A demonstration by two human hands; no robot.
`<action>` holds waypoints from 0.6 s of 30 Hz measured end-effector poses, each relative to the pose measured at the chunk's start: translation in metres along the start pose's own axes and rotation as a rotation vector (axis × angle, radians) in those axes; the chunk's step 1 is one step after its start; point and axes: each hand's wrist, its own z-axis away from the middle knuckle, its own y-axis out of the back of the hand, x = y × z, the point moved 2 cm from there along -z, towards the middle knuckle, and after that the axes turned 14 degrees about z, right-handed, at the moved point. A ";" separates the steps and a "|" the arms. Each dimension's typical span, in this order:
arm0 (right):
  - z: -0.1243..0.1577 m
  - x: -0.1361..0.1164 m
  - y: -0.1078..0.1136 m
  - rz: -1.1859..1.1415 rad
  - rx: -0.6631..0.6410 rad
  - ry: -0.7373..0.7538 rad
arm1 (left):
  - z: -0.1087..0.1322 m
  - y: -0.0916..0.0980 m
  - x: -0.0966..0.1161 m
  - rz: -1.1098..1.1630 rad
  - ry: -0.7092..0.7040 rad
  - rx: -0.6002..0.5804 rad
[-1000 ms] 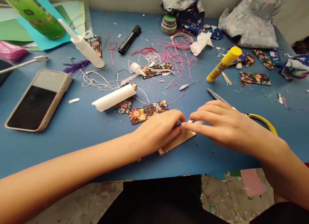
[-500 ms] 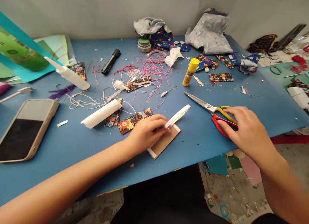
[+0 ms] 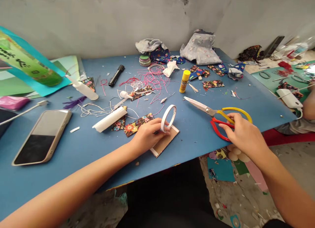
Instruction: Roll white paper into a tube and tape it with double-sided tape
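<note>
A white paper ring [image 3: 168, 118] stands on edge in the pinched fingers of my left hand [image 3: 150, 133]. Beneath that hand lies a brown cardboard piece [image 3: 165, 142] with white strips along its ends, partly hidden by the fingers. My right hand [image 3: 242, 131] is closed on the handles of the scissors [image 3: 211, 112], one yellow and one red; their blades point up and left. Floral fabric strips [image 3: 134, 127] and a white paper roll [image 3: 110, 119] lie left of the ring. A yellow glue stick [image 3: 184, 81] stands upright beyond it.
A phone [image 3: 42, 137] and a white glue bottle [image 3: 85, 90] are on the left. Pink string [image 3: 155, 78], a black marker [image 3: 116, 75] and bundled fabric [image 3: 200, 47] lie toward the wall. Another person's arm [image 3: 309, 105] shows at the far right.
My right hand has gripped the scissors and their handles have spread and turned. The white ring has tilted so its round opening faces the camera. The view has shifted upward.
</note>
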 end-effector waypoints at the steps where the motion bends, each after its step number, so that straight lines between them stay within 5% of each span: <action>1: 0.010 0.003 0.005 0.007 -0.001 -0.018 | 0.000 0.000 0.000 -0.004 0.004 -0.004; 9: 0.074 -0.002 0.014 -0.059 -0.163 0.109 | -0.002 0.002 -0.002 0.017 0.024 0.003; 18: 0.081 -0.031 0.017 0.030 -0.140 0.215 | -0.003 0.003 0.000 0.020 0.043 -0.008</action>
